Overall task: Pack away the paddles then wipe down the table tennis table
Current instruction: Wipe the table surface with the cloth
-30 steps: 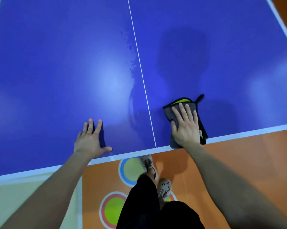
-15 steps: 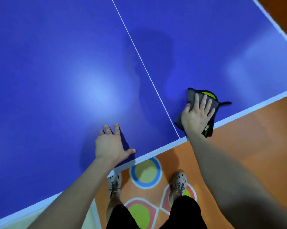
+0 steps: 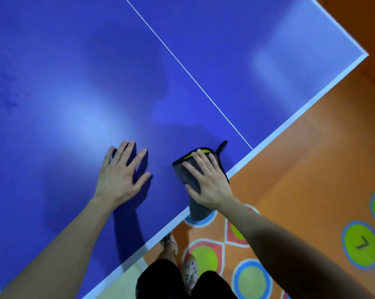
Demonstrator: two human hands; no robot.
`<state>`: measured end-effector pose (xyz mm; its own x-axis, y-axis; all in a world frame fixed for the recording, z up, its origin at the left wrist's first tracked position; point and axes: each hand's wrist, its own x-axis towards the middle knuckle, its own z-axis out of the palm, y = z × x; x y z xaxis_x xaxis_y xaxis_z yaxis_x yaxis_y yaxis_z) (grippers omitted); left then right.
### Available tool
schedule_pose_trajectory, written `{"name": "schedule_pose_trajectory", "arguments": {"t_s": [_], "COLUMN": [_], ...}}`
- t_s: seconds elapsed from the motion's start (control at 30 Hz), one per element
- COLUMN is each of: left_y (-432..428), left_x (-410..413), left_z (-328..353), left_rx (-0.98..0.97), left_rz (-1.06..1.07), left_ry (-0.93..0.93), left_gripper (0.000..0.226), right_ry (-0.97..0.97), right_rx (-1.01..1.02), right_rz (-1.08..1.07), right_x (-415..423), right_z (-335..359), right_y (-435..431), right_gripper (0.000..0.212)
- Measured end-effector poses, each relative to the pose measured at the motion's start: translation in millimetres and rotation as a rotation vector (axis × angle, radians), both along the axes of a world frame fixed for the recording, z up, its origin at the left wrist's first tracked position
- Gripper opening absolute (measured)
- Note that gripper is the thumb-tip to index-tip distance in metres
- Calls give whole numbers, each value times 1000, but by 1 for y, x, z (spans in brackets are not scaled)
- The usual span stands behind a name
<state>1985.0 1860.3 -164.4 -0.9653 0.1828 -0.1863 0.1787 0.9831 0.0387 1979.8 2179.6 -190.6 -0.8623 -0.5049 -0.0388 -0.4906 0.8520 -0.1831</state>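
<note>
I see the right hand (image 3: 208, 182) flat, fingers spread, pressing the cloth (image 3: 181, 172) on the table (image 3: 74, 83); left hand (image 3: 120, 178) spread, at its 9 o'clock.

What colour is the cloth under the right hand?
Dark grey cloth with black trim and a yellow-green patch, seen in the head view, under the right hand.

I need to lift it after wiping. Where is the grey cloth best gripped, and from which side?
Pinch the dark grey folded cloth by its near end, which overhangs the blue table's white edge: come from the person's side, thumb above and fingers beneath. The rest lies flat under the right hand.
</note>
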Motion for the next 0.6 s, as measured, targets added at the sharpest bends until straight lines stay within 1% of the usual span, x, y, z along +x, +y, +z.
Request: {"name": "schedule_pose_trajectory", "arguments": {"t_s": [0.07, 0.13, 0.3, 0.37, 0.43, 0.53, 0.57, 0.6], "left_y": [0, 2, -1, -3, -4, -4, -4, -5], "left_x": [7, 11, 11, 11, 9, 12, 11, 10], "left_z": [-12, -20, -34, -39, -40, -41, -42, -42], "left_rx": [42, 80, 132, 136, 139, 132, 136, 145], "left_rz": [-8, 12, 16, 9, 6, 6, -1, -5], "left_ry": [26, 62, 118, 142, 140, 149, 144, 143], "left_gripper": [77, 76, 76, 76, 75, 73, 72, 71], "right_ry": [-3, 14, 71, 89, 113, 59, 42, 22], "right_rx": [-55, -82, -91, -71, -56, -34, -39, -40], "right_rz": [-32, -127, -660, -745, -798, -878, -842, -750], "right_x": [-20, -46, -126, -136, -125, -69, -41, -10], "right_z": [-4, -10, -20, -23, -20, -12, -9, -5], "right_y": [10, 28, 60, 56, 43, -10, -36, -61], "right_gripper": [68, 65, 64, 65, 71, 90, 95, 97]}}
